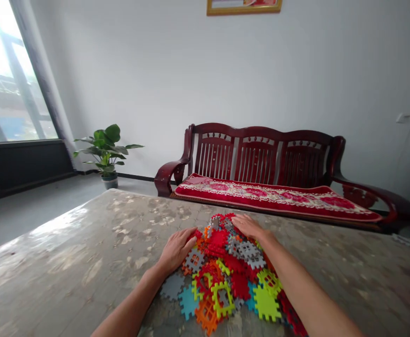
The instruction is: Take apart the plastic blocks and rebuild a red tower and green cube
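On the patterned table [85,262], closest to me, I see an orange piece [207,316], a lime frame piece [225,311] and a solid lime square [267,302] along the near side of a heap of toothed pieces [219,238]. Farther up, I have the left hand [177,249] curved over the heap's left flank and the right hand [249,227] on its far right; I cannot tell whether either grasps anything. Past the table I make out a red floral cover [271,196] on a dark wooden bench [254,161], a potted plant [106,145] and, on the wall, a framed picture [244,9].
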Available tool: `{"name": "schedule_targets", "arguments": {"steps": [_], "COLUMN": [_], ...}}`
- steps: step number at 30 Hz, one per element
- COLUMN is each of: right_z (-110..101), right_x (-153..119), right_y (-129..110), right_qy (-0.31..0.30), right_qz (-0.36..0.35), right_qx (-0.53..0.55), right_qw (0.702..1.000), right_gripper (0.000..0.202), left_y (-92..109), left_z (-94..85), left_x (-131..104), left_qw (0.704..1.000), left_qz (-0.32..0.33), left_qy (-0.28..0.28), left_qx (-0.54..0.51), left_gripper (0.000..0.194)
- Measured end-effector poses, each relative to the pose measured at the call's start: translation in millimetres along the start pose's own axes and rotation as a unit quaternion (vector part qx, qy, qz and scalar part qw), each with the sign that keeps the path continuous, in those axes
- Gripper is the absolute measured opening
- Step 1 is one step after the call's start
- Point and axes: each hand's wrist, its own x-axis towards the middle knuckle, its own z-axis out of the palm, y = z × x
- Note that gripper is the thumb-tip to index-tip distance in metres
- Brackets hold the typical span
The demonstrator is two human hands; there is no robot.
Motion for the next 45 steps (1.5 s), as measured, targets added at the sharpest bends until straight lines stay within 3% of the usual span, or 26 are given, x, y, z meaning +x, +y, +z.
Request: {"name": "schedule_targets", "arguments": {"steps": [7, 12, 16, 19, 21, 24, 27, 32, 35, 42, 45], "right_z": [-14.7, -42.7, -68.2, -78.4, -77.6, -65.3, -46.5, -25.2, -21.9, -22.5, -23.2], "right_x": [-35.8, -71.1, -120.2, -168.2, -198.9, -229.8, -232.7, -200.7, -191.4, -202.0, -202.7], "right_y": [4.0, 9.1, 27.5, 48.7, 60.9, 67.5, 57.3, 26.7, 17.0, 13.3, 11.3], "right_qy": [-0.027, 0.020, 0.090, 0.128, 0.148, 0.160, 0.166, 0.163, 0.159, 0.169, 0.171], "right_qz": [0.003, 0.026, 0.086, 0.137, 0.173, 0.213, 0.224, 0.189, 0.186, 0.155, 0.152], "right_qx": [0.009, 0.038, 0.081, 0.080, 0.059, 0.030, 0.004, 0.003, -0.006, -0.021, -0.023], "right_qw": [1.000, 0.999, 0.989, 0.979, 0.972, 0.963, 0.960, 0.968, 0.970, 0.973, 0.973], "right_gripper": [0.037, 0.053, 0.061, 0.063, 0.061, 0.060, 0.060, 0.057, 0.053, 0.053, 0.052], "left_y": [0.6, 3.5, -0.9, -9.6, -15.6, -18.3, -9.8, 10.9, 18.2, 26.9, 21.5], "left_z": [1.2, -7.8, -22.8, -35.0, -41.7, -48.3, -49.4, -45.1, -46.0, -45.7, -40.9], "left_x": [3.7, 4.4, -5.4, -22.1, -36.6, -57.7, -70.1, -68.4, -66.2, -69.4, -67.0], "left_qw": [1.000, 0.994, 0.981, 0.968, 0.966, 0.978, 0.988, 0.984, 0.981, 0.969, 0.970], "left_qz": [-0.013, -0.037, -0.039, -0.013, 0.020, 0.041, 0.037, 0.047, 0.057, 0.097, 0.090], "left_qy": [0.013, -0.007, -0.044, -0.110, -0.145, -0.155, -0.147, -0.139, -0.137, -0.103, -0.072], "left_qx": [-0.014, -0.105, -0.186, -0.224, -0.215, -0.132, -0.012, 0.097, 0.128, 0.202, 0.216], "left_gripper": [0.045, 0.058, 0.068, 0.081, 0.094, 0.100, 0.090, 0.059, 0.051, 0.025, 0.027]}}
